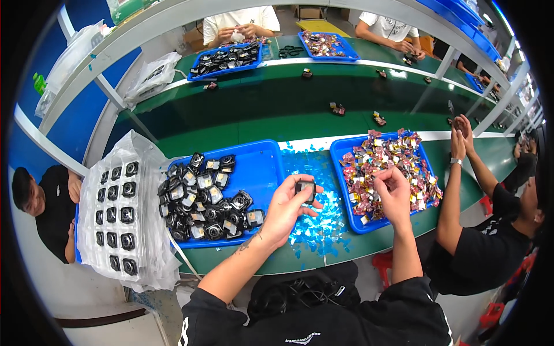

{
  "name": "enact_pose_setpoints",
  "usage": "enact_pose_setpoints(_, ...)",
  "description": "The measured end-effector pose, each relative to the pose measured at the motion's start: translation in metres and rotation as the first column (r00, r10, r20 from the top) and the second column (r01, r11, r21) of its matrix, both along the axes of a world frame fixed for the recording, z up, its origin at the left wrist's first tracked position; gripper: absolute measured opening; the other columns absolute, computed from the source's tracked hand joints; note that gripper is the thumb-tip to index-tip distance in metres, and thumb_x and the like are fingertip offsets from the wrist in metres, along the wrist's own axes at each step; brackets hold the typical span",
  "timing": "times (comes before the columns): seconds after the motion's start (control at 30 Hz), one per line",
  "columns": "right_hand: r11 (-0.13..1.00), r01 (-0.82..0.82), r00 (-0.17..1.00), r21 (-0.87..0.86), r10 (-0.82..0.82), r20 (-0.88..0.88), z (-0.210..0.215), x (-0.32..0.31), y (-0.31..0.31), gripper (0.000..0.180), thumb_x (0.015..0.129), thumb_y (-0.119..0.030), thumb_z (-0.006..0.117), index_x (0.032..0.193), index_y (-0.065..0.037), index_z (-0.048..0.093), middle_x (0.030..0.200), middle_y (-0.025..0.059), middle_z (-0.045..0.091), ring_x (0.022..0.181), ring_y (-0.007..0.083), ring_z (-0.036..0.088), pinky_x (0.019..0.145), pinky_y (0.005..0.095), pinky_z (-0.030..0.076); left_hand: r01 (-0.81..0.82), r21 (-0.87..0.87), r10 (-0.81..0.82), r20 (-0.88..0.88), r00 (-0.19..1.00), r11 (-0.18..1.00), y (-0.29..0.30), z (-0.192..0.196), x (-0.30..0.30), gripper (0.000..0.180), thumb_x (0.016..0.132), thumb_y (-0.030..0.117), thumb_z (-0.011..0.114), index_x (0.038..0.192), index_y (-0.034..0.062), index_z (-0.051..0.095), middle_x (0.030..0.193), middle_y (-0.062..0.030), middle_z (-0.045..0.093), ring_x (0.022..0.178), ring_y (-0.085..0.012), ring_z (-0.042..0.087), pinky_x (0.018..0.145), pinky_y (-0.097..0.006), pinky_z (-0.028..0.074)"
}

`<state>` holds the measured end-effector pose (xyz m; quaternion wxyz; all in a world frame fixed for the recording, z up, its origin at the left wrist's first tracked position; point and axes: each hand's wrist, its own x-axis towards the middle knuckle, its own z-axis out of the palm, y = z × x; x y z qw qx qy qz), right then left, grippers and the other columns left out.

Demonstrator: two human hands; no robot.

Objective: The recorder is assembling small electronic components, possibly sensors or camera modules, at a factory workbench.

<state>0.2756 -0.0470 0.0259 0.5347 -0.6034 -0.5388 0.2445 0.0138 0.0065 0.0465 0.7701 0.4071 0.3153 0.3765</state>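
My left hand [281, 212] is closed around a small black squarish device housing [305, 192] with a dark face, held above the bench between two blue trays. Over the near part of the right tray [340, 180], my right hand [393, 195] is pinched, thumb against fingertips; whatever it grips is too small to make out. That tray is heaped with small circuit boards [369, 164] in red, white and yellow. Left of my left hand, the other blue tray [262, 161] holds a pile of black device housings [202, 199], some with pale rectangular faces.
Blue film scraps [317, 222] litter the green bench between the trays. At the left, stacked clear blister trays [112, 213] hold black round-lensed housings. Beyond runs a green conveyor belt [259, 106] carrying a few boards. A co-worker's raised hands [460, 138] are at my right.
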Motion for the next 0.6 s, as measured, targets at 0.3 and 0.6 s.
enact_pose_setpoints(0.3, 0.998, -0.049, 0.999, -0.025, 0.049, 0.013, -0.001, -0.002, -0.001, 0.011, 0.085, 0.004, 0.062, 0.091, 0.0, 0.054, 0.097, 0.0103, 0.063, 0.092, 0.0153, 0.061, 0.085, 0.029, 0.047, -0.027, 0.175, 0.048, -0.121, 0.991, 0.984, 0.011, -0.026, 0.002, 0.033, 0.098, 0.016, 0.054, 0.129, 0.0058, 0.05, 0.107, -0.0072, 0.06, 0.082, -0.0123, 0.06, 0.066, -0.024, 0.048)
enact_pose_setpoints(0.6, 0.996, -0.079, 0.991, -0.031, 0.075, -0.108, 0.015, -0.012, -0.005, 0.017, 0.079, 0.004, 0.07, 0.094, 0.0, 0.063, 0.093, 0.0074, 0.065, 0.086, 0.0127, 0.061, 0.08, 0.0254, 0.049, 0.149, 0.541, 0.091, -0.393, 0.915, 0.828, 0.006, -0.021, 0.008, 0.021, 0.088, 0.007, 0.065, 0.109, 0.0052, 0.069, 0.106, -0.0061, 0.057, 0.083, -0.0095, 0.057, 0.068, -0.023, 0.048)
